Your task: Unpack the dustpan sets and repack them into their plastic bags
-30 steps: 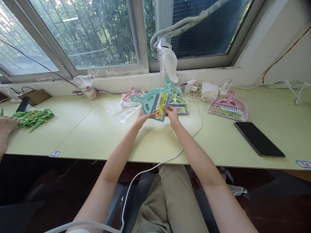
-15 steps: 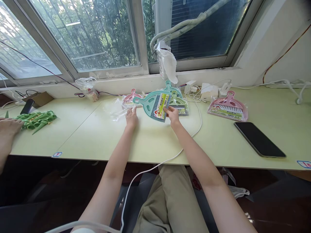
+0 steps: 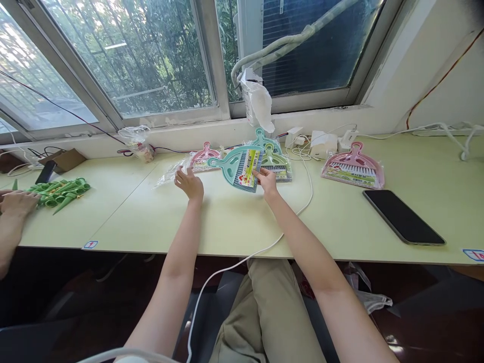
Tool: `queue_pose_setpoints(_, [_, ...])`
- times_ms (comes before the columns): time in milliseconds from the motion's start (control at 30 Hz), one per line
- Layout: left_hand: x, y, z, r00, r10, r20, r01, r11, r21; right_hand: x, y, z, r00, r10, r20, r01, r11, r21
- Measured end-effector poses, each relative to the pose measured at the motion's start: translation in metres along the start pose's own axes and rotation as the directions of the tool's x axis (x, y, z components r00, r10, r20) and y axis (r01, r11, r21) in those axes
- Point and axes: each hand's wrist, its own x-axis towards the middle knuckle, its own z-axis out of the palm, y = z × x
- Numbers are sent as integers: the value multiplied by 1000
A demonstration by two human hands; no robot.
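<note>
The right hand (image 3: 267, 182) pinches the right edge of the teal plastic dustpan-and-brush set (image 3: 231, 168) near the centre, its handle pointing left; a firm but light grip should steady it without bending the bristles. The left hand (image 3: 190, 185) is loosely spread beside the crumpled clear plastic wrapper (image 3: 168, 175), contact unclear; thin film calls for a fingertip pinch, clear of the pink plastic dustpan set (image 3: 205, 155) beyond.
</note>
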Motion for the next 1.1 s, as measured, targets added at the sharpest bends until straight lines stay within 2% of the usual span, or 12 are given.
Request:
queue_pose_setpoints(100, [4,-4,1,995,-94,-18,95,991,91,1,3,-1,1000,-14,-5,14,1000,1])
queue_pose_setpoints(200, [11,-18,11,961,-219,169,190,966,174,3,6,-1,1000,-18,0,18,1000,9])
queue_pose_setpoints(300, [16,-30,23,885,-250,392,166,958,234,4,7,-1,1000,-11,3,11,1000,12])
queue_pose_setpoints(367, [15,-32,27,878,-198,436,98,965,242,4,7,0,1000,-5,0,5,1000,7])
queue_pose_setpoints(500, [5,-18,26,911,22,412,-98,981,166,5,7,0,1000,-2,0,2,1000,-11])
queue_pose_setpoints(600, [-5,1,22,853,233,467,-274,961,21,5,9,-1,1000,-7,6,7,1000,-6])
queue_pose_setpoints(667, [-10,13,19,816,321,481,-323,943,-80,6,10,-1,1000,-13,10,13,1000,0])
queue_pose_setpoints(700, [-12,18,17,814,333,477,-315,941,-119,6,11,-2,1000,-17,10,17,1000,0])
queue_pose_setpoints(833, [-13,28,10,862,247,442,-171,964,-205,8,13,-2,1000,-21,-13,21,1000,-14])
queue_pose_setpoints(967, [-9,17,12,946,182,269,-149,979,-136,9,15,-3,998,-31,-56,29,999,-29])
queue_pose_setpoints(1033, [-7,9,17,950,201,239,-191,980,-64,9,16,-3,997,-34,-66,30,998,-53])
queue_pose_setpoints(1100, [-5,3,22,930,211,301,-221,975,0,10,17,-3,997,-36,-66,31,996,-79])
